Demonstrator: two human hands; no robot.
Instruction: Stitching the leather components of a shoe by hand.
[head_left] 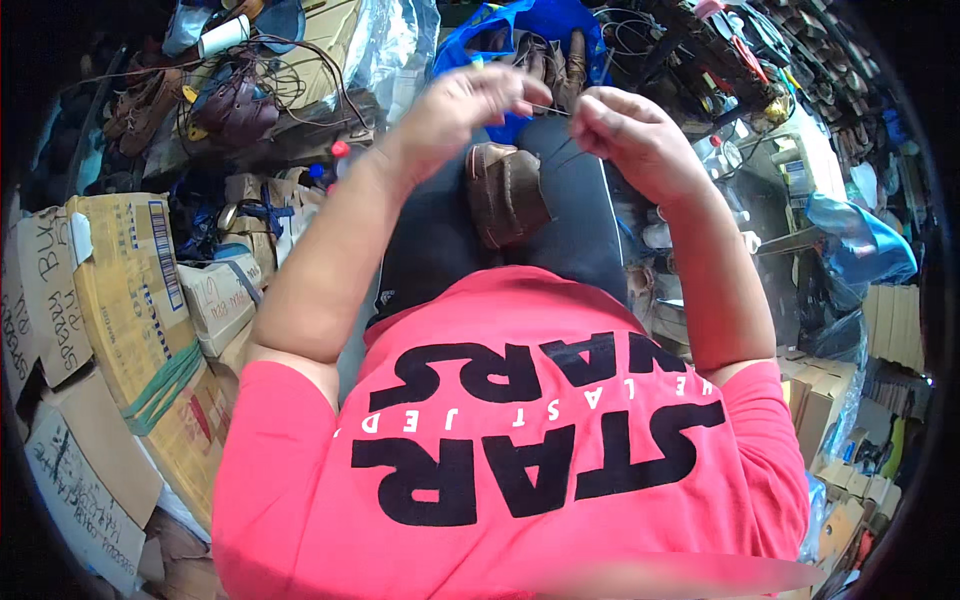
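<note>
A brown leather shoe (508, 195) with pale stitching along its edge rests on my dark-trousered lap, between the thighs. Above it, both hands are raised and apart. My left hand (478, 100), a little blurred, has its fingers curled together at one end of a thin, pale, taut strand (545, 109); whether this is thread or a needle is unclear. The fingertips of my right hand (630, 140) pinch its other end. Dark thread (568, 155) hangs from the right fingers toward the shoe. Neither hand touches the shoe.
Beyond my knees stands a blue bag (590, 30) with shoes inside. Cardboard boxes (130, 290) crowd my left side. Farther up on the left lie dark shoes and tangled cords (240, 105). Tools and cables (750, 60) clutter the far right, near a blue plastic sheet (865, 240).
</note>
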